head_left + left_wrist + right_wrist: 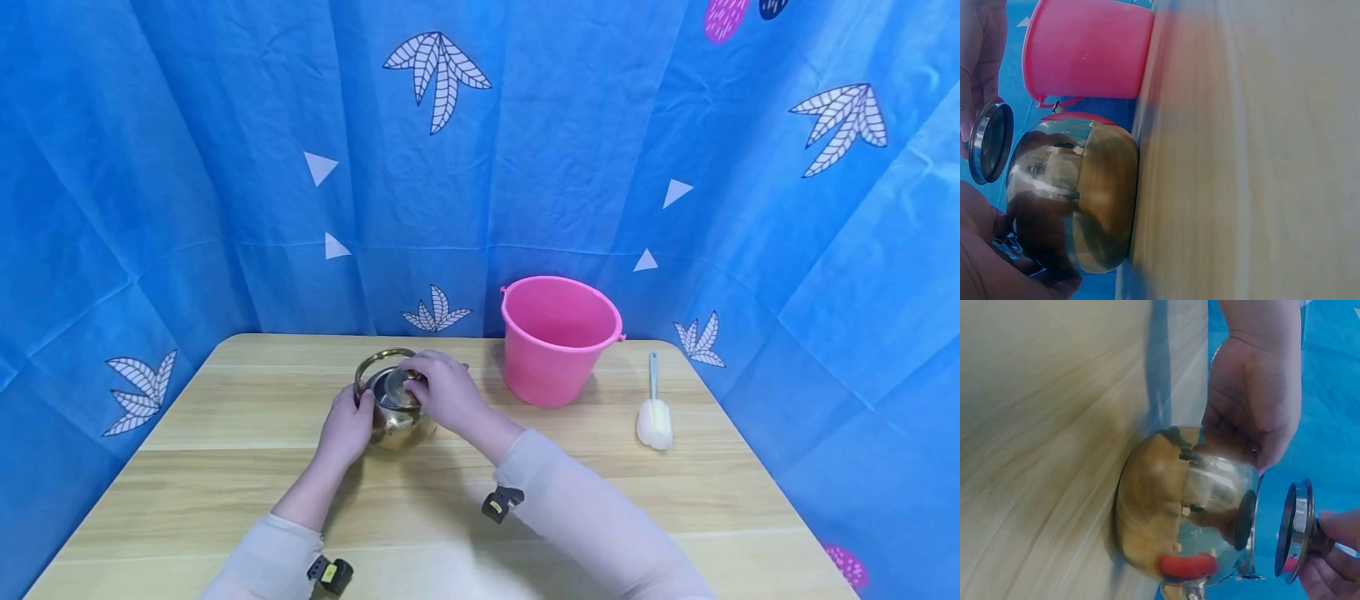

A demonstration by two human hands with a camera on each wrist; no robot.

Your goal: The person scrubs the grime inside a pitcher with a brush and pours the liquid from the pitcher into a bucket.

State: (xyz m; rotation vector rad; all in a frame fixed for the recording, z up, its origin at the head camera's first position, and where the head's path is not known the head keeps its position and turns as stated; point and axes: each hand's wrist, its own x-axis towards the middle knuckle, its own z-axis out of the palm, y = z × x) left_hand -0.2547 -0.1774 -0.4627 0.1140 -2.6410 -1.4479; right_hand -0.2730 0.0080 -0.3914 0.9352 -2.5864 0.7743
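A shiny gold-toned metal kettle (397, 427) stands upright on the table, left of the middle, its arched handle (366, 367) raised. At its left side my left hand (348, 429) grips it near the handle's base, thumb toward the rim. Between finger and thumb, my right hand (448, 390) pinches the knob of the round metal lid (1295, 531). The right wrist view shows a gap between lid and kettle mouth, so the lid is off and just above it. Also in the left wrist view, the lid (991, 141) hangs apart from the kettle body (1079, 194).
A pink bucket (551, 367) stands behind and right of the kettle. Farther right lies a brush (655, 423) with a white sponge head and a pale blue handle. Blue patterned curtains (420, 183) surround the wooden table (247, 400) at the back and sides.
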